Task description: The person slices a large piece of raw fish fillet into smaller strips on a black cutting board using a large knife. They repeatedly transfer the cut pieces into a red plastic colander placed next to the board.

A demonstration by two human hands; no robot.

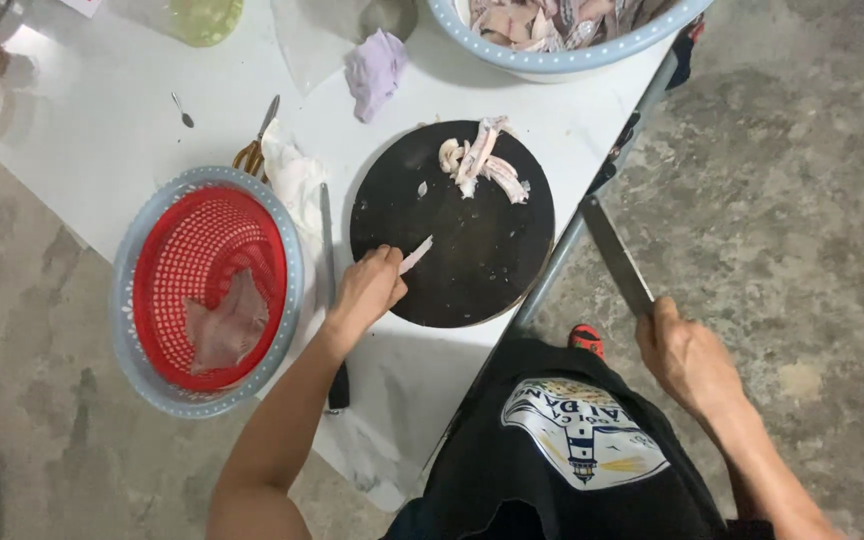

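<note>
Left hand (367,290) pinching pale thin strip (416,255); right hand (687,355) gripping cleaver (617,258).

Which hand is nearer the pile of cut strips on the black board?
Left. The left hand rests at the black board's near edge below the pile of cut strips; the right hand holds a knife off the table.

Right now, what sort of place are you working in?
Likely a makeshift seafood prep spot: a white folding table on bare concrete floor, a round black cutting board with cut squid-like strips, and a knife.
</note>
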